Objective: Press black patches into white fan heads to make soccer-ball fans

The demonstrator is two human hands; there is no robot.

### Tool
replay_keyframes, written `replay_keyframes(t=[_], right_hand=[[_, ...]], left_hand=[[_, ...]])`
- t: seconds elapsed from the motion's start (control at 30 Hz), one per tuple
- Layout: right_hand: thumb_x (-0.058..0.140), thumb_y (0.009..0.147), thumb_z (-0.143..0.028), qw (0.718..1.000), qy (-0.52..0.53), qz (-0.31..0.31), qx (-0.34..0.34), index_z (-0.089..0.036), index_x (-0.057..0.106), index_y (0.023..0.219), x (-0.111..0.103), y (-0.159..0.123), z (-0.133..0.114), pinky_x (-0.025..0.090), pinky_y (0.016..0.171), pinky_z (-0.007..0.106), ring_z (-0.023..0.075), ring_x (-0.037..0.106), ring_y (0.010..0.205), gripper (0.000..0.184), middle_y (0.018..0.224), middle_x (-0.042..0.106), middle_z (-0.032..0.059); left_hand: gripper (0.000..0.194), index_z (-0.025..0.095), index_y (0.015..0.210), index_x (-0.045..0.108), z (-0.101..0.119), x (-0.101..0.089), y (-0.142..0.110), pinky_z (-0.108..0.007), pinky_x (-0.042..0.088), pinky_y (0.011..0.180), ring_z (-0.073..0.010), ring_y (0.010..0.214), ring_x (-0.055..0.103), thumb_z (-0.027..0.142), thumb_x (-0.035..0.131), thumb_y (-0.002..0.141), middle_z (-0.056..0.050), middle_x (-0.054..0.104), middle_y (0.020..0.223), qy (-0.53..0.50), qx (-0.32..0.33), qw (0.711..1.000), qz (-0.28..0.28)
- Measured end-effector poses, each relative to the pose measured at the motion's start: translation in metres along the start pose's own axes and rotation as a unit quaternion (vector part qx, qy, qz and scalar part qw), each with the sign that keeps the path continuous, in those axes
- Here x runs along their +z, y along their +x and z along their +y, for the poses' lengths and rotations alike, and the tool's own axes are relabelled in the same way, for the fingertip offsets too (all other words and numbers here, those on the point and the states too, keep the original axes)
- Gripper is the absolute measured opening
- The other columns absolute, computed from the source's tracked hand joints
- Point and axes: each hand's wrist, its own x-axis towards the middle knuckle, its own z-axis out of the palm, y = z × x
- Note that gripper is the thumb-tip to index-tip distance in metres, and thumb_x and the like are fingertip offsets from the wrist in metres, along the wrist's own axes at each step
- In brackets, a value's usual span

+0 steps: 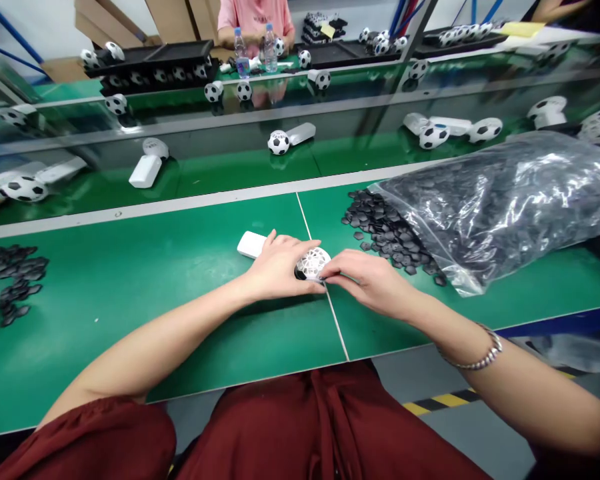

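Note:
My left hand (283, 268) is closed around a white plastic part with a latticed ball end (314, 263) and a white block-like handle (251, 245) sticking out on the left. A black patch shows on the ball's lower left side. At the ball's right edge, my right hand (367, 279) pinches a small black piece (323, 277), mostly hidden by the fingertips. To the right of that hand lies a loose pile of small black pentagon-like pieces (390, 233).
A large clear bag (510, 200) of black pieces lies at the right. More black pieces (20, 270) are at the far left. Beyond the white ledge, several football-patterned parts (279, 142) lie on a green surface. Across from me sits a person in a pink shirt (255, 17).

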Motion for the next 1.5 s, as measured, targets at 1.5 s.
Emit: replay_keyframes(t=[1.5], right_hand=[[0.049,0.086,-0.021,0.992,0.048,-0.017,0.112,-0.021,0.063,0.089,-0.008,-0.016,0.007,0.045,0.073,0.028,0.0157,0.058,0.08,0.014,0.086,0.064,0.0025]], left_hand=[[0.071,0.02,0.13,0.04,0.004,0.004,-0.011,-0.054,0.019,0.106,-0.0346,0.134,0.01,0.037,0.067,0.066,-0.015,0.023,0.144,-0.076,-0.019,0.997,0.001]])
